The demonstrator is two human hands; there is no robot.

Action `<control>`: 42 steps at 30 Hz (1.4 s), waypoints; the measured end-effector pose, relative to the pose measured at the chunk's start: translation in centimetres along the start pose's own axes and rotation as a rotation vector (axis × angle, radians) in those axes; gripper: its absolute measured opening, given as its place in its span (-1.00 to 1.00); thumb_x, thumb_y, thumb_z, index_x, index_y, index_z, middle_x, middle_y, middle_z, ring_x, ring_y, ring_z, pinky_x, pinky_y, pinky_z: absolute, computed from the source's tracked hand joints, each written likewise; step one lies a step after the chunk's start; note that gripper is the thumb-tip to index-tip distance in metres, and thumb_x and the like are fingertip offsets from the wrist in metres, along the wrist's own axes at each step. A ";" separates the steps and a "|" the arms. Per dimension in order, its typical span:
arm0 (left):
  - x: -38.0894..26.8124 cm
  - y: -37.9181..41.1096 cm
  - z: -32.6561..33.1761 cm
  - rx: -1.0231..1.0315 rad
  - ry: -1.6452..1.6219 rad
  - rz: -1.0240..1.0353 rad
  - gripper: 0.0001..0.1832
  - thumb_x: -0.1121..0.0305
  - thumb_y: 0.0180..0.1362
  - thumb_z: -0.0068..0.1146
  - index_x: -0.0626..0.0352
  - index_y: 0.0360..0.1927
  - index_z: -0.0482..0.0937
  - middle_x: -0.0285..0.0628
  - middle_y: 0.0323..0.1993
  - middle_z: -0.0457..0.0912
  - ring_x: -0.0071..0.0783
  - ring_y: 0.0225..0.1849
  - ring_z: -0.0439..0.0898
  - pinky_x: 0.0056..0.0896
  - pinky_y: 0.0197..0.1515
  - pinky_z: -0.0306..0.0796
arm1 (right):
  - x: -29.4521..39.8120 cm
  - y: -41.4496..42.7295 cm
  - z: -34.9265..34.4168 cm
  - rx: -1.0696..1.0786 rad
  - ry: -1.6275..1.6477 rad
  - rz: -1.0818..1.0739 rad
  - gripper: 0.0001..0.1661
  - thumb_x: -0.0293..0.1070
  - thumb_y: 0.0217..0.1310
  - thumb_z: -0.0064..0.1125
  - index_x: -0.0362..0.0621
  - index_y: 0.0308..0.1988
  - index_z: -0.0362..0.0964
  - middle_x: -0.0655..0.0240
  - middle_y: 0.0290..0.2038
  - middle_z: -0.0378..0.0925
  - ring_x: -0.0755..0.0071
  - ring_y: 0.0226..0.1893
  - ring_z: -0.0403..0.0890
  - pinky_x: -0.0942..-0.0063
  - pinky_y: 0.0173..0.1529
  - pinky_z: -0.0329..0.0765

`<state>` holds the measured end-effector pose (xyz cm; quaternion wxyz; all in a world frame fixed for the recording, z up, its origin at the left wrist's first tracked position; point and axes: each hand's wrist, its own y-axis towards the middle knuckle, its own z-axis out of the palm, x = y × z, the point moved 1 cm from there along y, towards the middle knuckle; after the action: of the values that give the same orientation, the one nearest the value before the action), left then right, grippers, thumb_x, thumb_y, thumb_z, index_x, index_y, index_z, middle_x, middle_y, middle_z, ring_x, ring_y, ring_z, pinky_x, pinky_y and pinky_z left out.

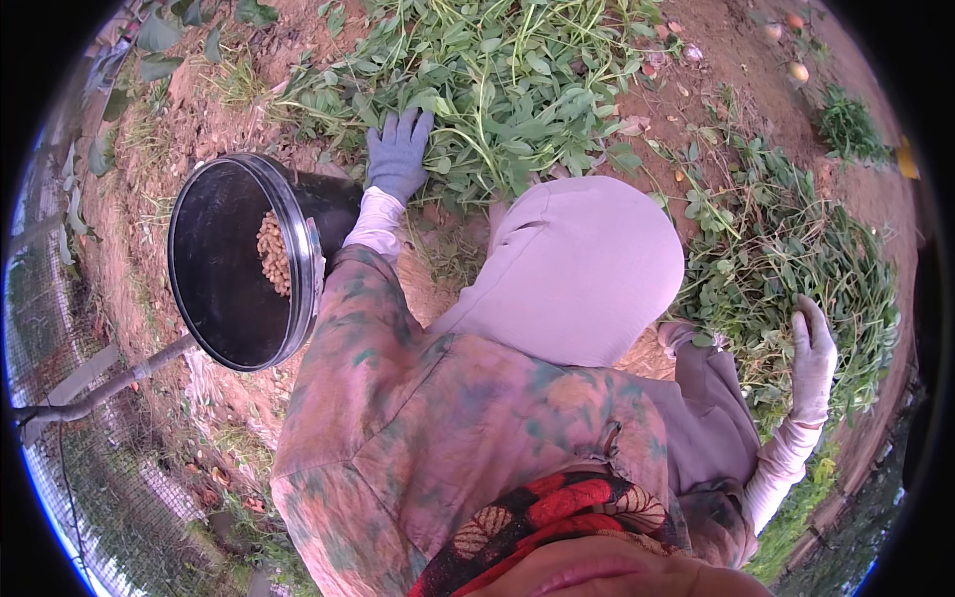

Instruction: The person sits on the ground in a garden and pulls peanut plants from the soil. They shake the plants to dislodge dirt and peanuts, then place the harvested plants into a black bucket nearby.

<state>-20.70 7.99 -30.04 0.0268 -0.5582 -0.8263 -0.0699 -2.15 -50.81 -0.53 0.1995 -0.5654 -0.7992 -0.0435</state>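
My left hand (399, 155), in a blue-grey glove, is spread on the near-left edge of a large heap of green peanut plants (515, 89), its fingertips against the leaves. Just left of that forearm a black plastic bucket (224, 298) leans with its mouth towards me. Peanuts in their shells (274, 254) lie inside it. Off to the right, my right hand (813, 358), in a pale glove, hovers over or rests against a second, flatter heap of plants (791, 246). Its thumb and fingers are slightly parted, and I see nothing held in them.
My bent knee (582, 261) rises between the two heaps. A mesh fence (112, 477) runs down the left side, with a wooden pole (127, 384) by the bucket. Broad leaves (157, 45) hang at upper left. Several round fruits (797, 72) lie on the soil at upper right.
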 end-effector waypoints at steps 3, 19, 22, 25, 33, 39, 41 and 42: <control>0.0 2.6 -3.4 0.277 0.003 -0.124 -0.03 0.22 -0.10 0.45 -0.02 0.44 0.21 -0.06 0.37 0.36 -0.04 0.36 0.40 0.15 0.23 0.35 | -0.5 0.3 0.1 -0.002 -0.007 0.019 -0.59 -0.34 0.47 0.12 -0.28 0.20 0.46 0.19 0.05 0.65 0.35 0.03 0.62 0.44 0.20 0.48; -1.4 5.0 1.1 0.561 -0.439 -0.256 -0.49 0.08 0.06 0.29 -0.01 0.11 0.64 0.00 0.14 0.63 0.00 0.14 0.62 -0.07 0.18 0.50 | -3.7 0.0 0.8 -0.020 -0.021 -0.095 -0.63 -0.38 0.42 0.15 -0.28 0.15 0.48 0.14 -0.05 0.68 0.33 -0.09 0.67 0.45 0.06 0.55; -2.8 5.3 -0.5 0.605 -0.326 -0.392 -0.53 0.07 0.20 0.10 0.01 0.15 0.61 0.02 0.09 0.66 0.07 0.12 0.62 -0.05 0.16 0.49 | -3.3 -0.4 0.2 -0.059 -0.005 -0.116 -0.64 -0.39 0.43 0.15 -0.27 0.15 0.48 0.15 -0.05 0.68 0.33 -0.10 0.67 0.45 0.05 0.55; -2.0 5.0 -0.7 0.362 -0.480 -0.460 -0.55 0.13 0.09 0.21 0.07 0.04 0.66 0.12 0.01 0.68 0.14 0.10 0.63 0.01 0.17 0.48 | -2.2 -0.8 -0.9 -0.029 0.136 0.008 -0.63 -0.39 0.43 0.15 -0.27 0.15 0.48 0.15 -0.05 0.68 0.32 -0.10 0.67 0.44 0.06 0.54; -14.0 13.2 -19.8 -0.090 -1.046 -0.335 -0.40 0.11 -0.16 0.51 0.38 -0.12 0.65 0.22 -0.16 0.70 0.11 -0.06 0.69 -0.09 0.02 0.55 | -3.2 -2.9 -1.4 -0.094 0.103 -0.104 -0.63 -0.39 0.45 0.13 -0.31 0.15 0.48 0.16 -0.01 0.67 0.34 -0.04 0.66 0.45 0.11 0.52; -23.8 12.8 -28.8 -0.218 -1.065 -0.119 -0.47 0.05 -0.07 0.37 0.31 -0.16 0.67 0.20 -0.17 0.68 0.08 -0.05 0.67 -0.06 0.03 0.56 | -2.5 -4.2 -2.6 -0.144 0.113 -0.082 -0.61 -0.38 0.44 0.12 -0.31 0.17 0.47 0.15 0.00 0.67 0.34 0.00 0.64 0.43 0.17 0.49; -25.4 12.9 -28.5 -0.104 -1.022 -0.012 -0.50 0.06 -0.02 0.33 0.26 -0.12 0.67 0.17 -0.16 0.70 0.09 -0.05 0.69 -0.02 0.03 0.56 | -3.0 -4.5 -2.4 -0.144 0.098 -0.081 -0.61 -0.39 0.44 0.12 -0.31 0.17 0.47 0.15 0.00 0.67 0.34 -0.01 0.64 0.43 0.17 0.49; -26.1 12.9 -27.5 -0.068 -0.930 0.037 -0.52 0.07 0.01 0.30 0.26 -0.13 0.67 0.18 -0.18 0.70 0.09 -0.07 0.70 0.00 0.01 0.56 | -3.1 -4.9 -2.4 -0.133 0.106 -0.072 -0.62 -0.39 0.44 0.12 -0.31 0.16 0.48 0.14 0.00 0.67 0.34 -0.01 0.64 0.43 0.16 0.49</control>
<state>0.13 -15.23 -4.90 -0.3634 -0.5454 -0.7379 0.1613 -5.19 -56.04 1.28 0.2017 -0.5454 -0.8025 -0.1336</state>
